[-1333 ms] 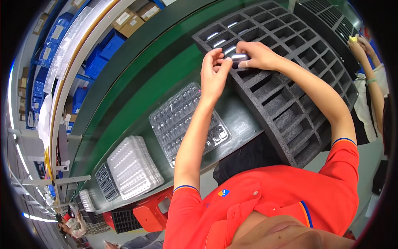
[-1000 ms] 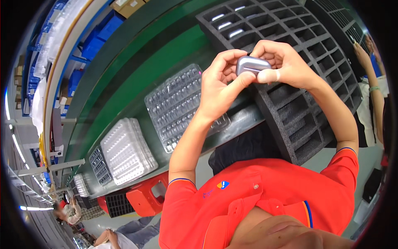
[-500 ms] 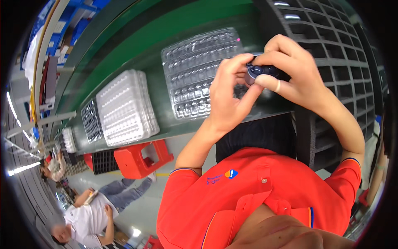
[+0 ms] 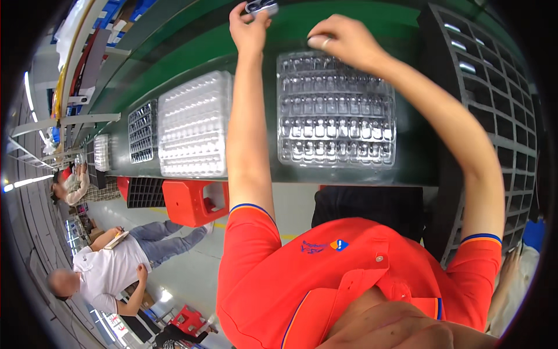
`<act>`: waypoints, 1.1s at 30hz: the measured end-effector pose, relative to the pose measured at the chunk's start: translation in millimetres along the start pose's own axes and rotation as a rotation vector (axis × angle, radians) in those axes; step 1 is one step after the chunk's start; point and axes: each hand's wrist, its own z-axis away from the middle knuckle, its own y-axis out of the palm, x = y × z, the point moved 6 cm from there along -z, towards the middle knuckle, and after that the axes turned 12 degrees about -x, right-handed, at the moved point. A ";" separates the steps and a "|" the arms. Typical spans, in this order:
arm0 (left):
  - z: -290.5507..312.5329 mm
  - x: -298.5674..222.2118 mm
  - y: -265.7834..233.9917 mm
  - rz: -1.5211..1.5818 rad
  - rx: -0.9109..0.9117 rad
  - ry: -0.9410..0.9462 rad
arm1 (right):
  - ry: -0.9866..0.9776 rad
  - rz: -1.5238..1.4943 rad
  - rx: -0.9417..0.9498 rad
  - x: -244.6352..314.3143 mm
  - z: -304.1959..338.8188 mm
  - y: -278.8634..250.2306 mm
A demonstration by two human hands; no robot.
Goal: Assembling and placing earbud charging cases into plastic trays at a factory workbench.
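Observation:
Stretched far forward, my left hand [image 4: 249, 32] grips a small dark case [image 4: 261, 7] with a shiny, hollowed inside, close to the upper edge of the view. My right hand [image 4: 347, 42] hovers over the far edge of a clear plastic tray [image 4: 337, 106] with rows of moulded pockets. Its thumb and fingers are pinched together, a ring on one finger; whatever they hold, if anything, is too small and blurred to make out. The tray lies on the green bench between my forearms.
A stack of whitish trays [image 4: 195, 125] and a dark-filled tray [image 4: 142, 132] lie left on the green bench [image 4: 418, 168]. At the right stands a black compartment rack [image 4: 494, 87]. Red stools [image 4: 195, 203] stand beyond the bench edge; a person in white [image 4: 113, 264] is at lower left.
My hands were together at the dark case over the tray's right side. They have parted: the left went forward and left with the case, the right moved forward and left. The view has shifted.

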 end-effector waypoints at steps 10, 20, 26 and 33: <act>-22.9 97.7 21.7 -0.492 0.220 -0.079 | -0.179 0.210 -0.023 -1.7 13.8 80.7; -2.8 22.4 16.9 -0.524 -0.009 0.410 | -0.440 0.240 -0.013 32.0 -19.7 -44.6; 98.4 -116.1 123.1 -0.003 0.442 0.292 | 0.003 0.548 -0.132 -16.8 35.6 -282.6; 235.3 -167.2 306.1 -0.510 0.866 1.085 | 0.143 0.700 0.019 -90.2 117.8 -271.8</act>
